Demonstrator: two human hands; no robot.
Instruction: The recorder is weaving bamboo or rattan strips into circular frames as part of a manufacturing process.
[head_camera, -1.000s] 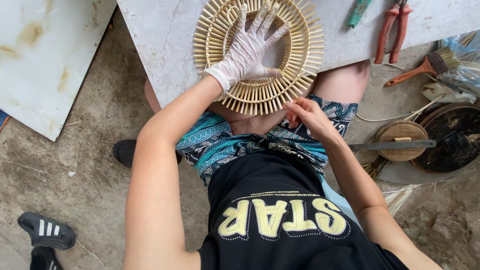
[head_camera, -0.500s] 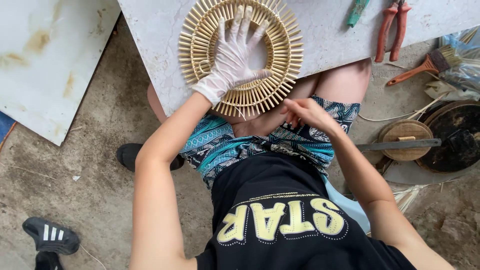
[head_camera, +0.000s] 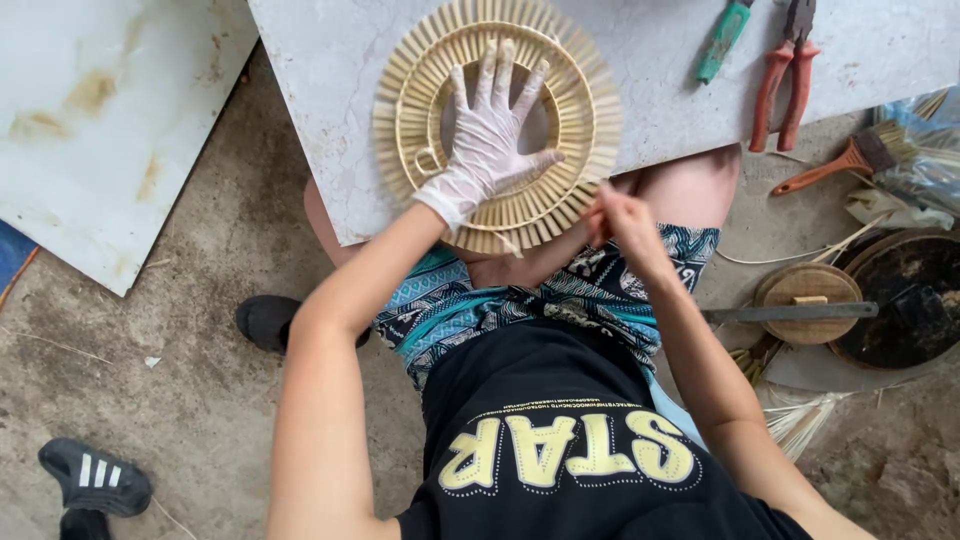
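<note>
At nine o'clock lies a white stained stone slab on the dirt ground, and at seven o'clock a black shoe with white stripes. A second pale stone slab serves as my work surface at twelve o'clock. On it rests the round woven bamboo ring with radiating pale slats, its lower edge hanging over the slab's near edge above my lap. My left hand, in a thin white glove, lies flat on the ring's middle with fingers spread apart, pressing down. My bare right hand is at the ring's five o'clock edge, fingers pinched together against the slat ends; whether it grips a strand I cannot tell. Further right on the slab, at one o'clock, lie a green-handled tool and red-handled pliers. At two o'clock an orange-handled brush lies on the ground, and at three o'clock a long metal blade rests across a round wooden disc beside a dark round pan.
</note>
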